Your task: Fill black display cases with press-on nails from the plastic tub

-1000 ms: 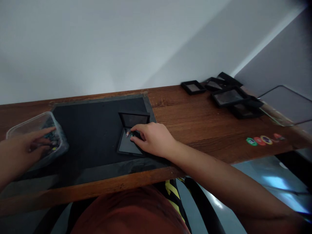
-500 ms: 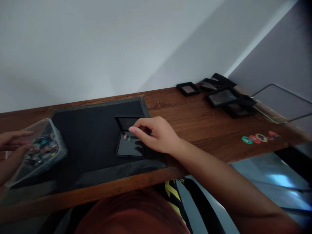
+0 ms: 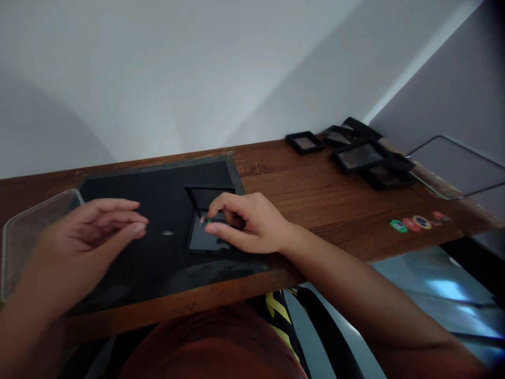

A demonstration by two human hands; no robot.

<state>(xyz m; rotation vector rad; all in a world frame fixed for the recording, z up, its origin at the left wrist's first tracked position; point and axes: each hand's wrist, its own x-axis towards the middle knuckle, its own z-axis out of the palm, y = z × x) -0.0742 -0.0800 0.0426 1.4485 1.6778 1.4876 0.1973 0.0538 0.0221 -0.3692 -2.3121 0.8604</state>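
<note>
My right hand (image 3: pixel 209 220) reaches over an opened black display frame (image 3: pixel 203 242), its lid panel (image 3: pixel 209 197) tilted up at the back. Thumb and forefinger close around a small green piece (image 3: pixel 209 220) above the frame's grey film. A small pinkish piece (image 3: pixel 202 218) lies on the film just left of the fingertips. My left hand (image 3: pixel 94 237), blurred, is over the mat with bent fingers and thumb apart; nothing shows in it. A small pale blur (image 3: pixel 167 232) appears between the hands. The clear plastic tub (image 3: pixel 39 216) is mostly hidden behind my left hand.
A black mat (image 3: pixel 158 184) covers the wooden table's left part. Several black display frames (image 3: pixel 363 155) are piled at the back right, with one frame (image 3: pixel 304 142) beside them. Several coloured round badges (image 3: pixel 411 225) lie at the right. A wire stand (image 3: pixel 440 137) leans there.
My left hand has come out of the tub and moved right over the mat. My right fingers have lowered onto the green piece. A pale blur has appeared between the hands.
</note>
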